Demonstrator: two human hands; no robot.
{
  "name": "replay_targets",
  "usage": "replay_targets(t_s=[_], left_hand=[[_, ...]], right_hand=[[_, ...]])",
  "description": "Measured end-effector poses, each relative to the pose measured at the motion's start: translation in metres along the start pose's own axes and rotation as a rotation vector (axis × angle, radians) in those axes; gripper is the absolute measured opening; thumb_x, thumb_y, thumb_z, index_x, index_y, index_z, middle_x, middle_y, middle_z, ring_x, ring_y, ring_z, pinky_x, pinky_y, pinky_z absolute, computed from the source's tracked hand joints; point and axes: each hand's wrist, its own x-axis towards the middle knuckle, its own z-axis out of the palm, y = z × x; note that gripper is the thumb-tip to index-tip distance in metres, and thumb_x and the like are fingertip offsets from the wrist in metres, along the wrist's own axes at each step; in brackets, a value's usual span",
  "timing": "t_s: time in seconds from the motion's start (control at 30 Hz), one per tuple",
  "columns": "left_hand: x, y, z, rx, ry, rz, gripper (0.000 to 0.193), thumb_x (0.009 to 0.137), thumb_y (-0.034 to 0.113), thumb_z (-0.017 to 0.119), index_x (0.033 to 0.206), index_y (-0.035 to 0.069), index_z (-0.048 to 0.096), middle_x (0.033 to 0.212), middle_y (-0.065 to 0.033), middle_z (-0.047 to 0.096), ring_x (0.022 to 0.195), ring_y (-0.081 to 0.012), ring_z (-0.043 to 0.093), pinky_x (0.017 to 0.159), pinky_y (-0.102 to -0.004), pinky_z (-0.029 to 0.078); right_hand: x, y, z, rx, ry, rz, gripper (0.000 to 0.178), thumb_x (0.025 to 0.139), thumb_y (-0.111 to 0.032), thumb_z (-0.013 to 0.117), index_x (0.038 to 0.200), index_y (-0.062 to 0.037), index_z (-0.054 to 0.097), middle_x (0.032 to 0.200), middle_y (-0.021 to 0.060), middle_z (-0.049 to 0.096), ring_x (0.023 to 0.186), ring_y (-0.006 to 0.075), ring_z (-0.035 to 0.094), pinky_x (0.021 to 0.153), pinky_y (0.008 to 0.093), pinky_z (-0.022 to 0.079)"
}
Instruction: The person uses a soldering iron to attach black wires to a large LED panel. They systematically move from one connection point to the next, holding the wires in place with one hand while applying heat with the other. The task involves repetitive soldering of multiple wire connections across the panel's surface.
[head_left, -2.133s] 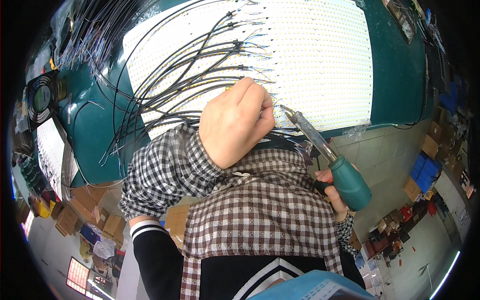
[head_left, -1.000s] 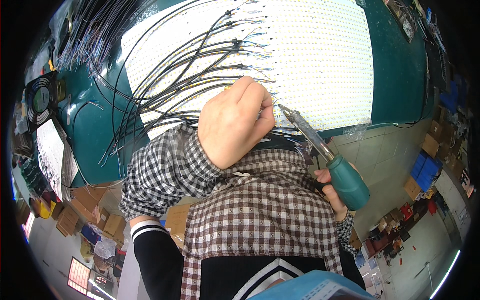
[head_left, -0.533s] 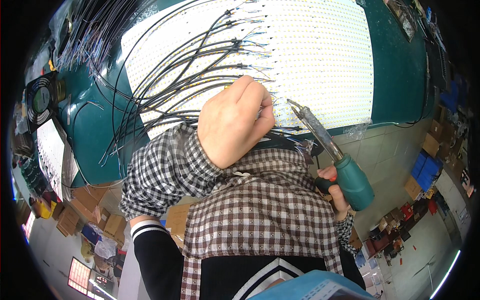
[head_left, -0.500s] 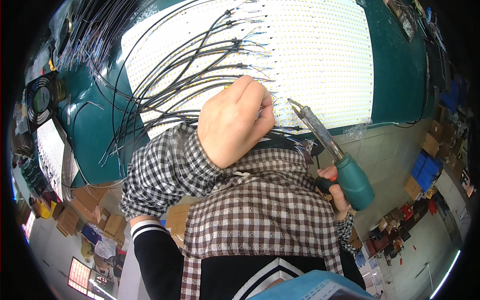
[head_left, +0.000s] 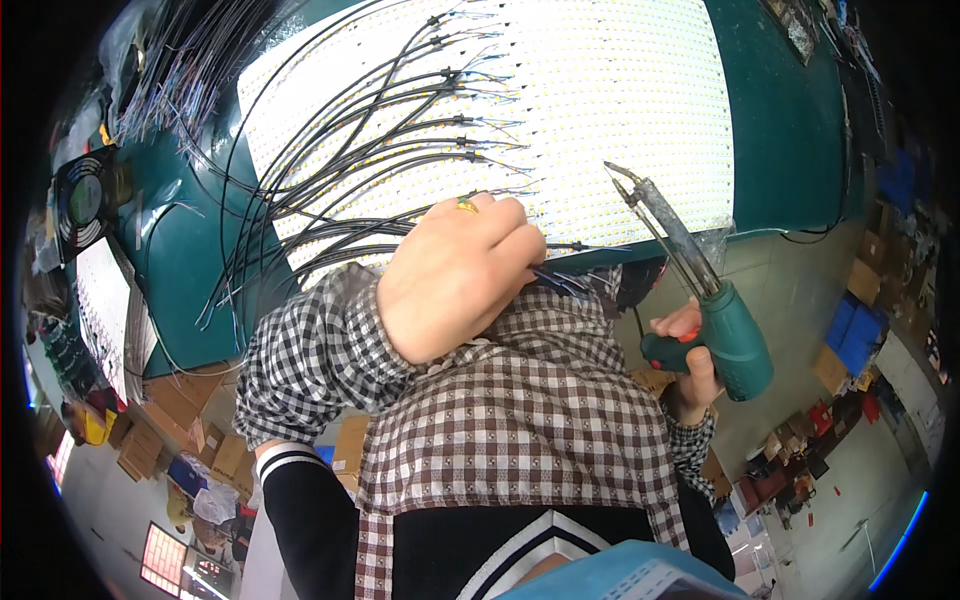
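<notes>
Firmly, the right hand [head_left: 692, 345] is closed round the green pistol-shaped handle of a soldering iron [head_left: 742, 350], thumb on the near side and fingers on the far side, with a small red part showing between them. From that grip the metal barrel slants far and to the left, a thinner tube running beside it, so the tip stands over the right half of a white panel [head_left: 640, 110]; whether it touches is hard to tell. The left hand [head_left: 455, 275] is curled, back upward, over the near edge of the panel, a yellowish ring on one finger. Its fingertips are hidden underneath — I cannot tell whether they pinch anything.

Just beyond the left hand, black cables [head_left: 335, 160] fan across the left half of the panel, their thin coloured wire ends [head_left: 497, 125] lying along the middle. Rows of small yellow dots cover the panel, which lies on a green table [head_left: 785, 130]. Farther left on the table are a loose bundle of wires [head_left: 175, 90], a black fan [head_left: 85, 205] and — nearer — a stack of white sheets [head_left: 105, 310].

Past the table, cardboard boxes [head_left: 145, 450] stand on the left, with blue containers [head_left: 850, 328] and more cartons on the right, along a pale floor [head_left: 790, 275].
</notes>
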Motion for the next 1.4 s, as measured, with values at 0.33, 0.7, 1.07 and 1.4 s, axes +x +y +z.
replay_targets(t_s=[0.33,0.7,1.07,1.4], left_hand=[[-0.001,0.006,0.002,0.096,0.249,-0.170,0.016,0.083,-0.002,0.070,0.095,0.004,0.061,0.089,-0.0101,0.060,0.082,-0.0298,0.062,0.070,-0.0389,0.049],[0.006,0.000,0.007,0.024,0.264,-0.240,0.011,0.082,0.000,0.071,0.086,0.004,0.063,0.082,-0.0081,0.061,0.070,-0.0247,0.064,0.060,-0.0340,0.050],[0.002,-0.003,0.012,0.018,0.307,-0.222,0.013,0.079,-0.001,0.071,0.083,0.004,0.061,0.080,-0.0091,0.060,0.069,-0.0260,0.062,0.060,-0.0347,0.049],[0.002,-0.005,0.011,-0.001,0.295,-0.201,0.014,0.077,-0.003,0.070,0.083,0.003,0.059,0.078,-0.0085,0.058,0.066,-0.0241,0.061,0.058,-0.0333,0.048]], right_hand=[[-0.003,0.002,-0.001,0.036,0.008,-0.015,0.050,0.096,-0.041,0.064,0.107,0.0071,0.062,0.092,0.0163,0.063,0.088,0.0261,0.066,0.087,0.0425,0.058],[-0.009,0.003,-0.005,0.045,-0.031,0.012,0.060,0.095,-0.037,0.066,0.127,0.0121,0.052,0.101,0.0170,0.063,0.092,0.0273,0.065,0.084,0.0423,0.058],[-0.019,0.001,0.003,0.056,0.044,0.088,0.064,0.092,-0.045,0.069,0.123,0.0091,0.057,0.106,0.0171,0.064,0.104,0.0294,0.066,0.087,0.0413,0.058],[-0.019,-0.007,0.013,-0.034,0.045,0.093,0.047,0.081,-0.030,0.087,0.104,0.0064,0.069,0.092,0.0132,0.072,0.084,0.0235,0.073,0.080,0.0353,0.060]])
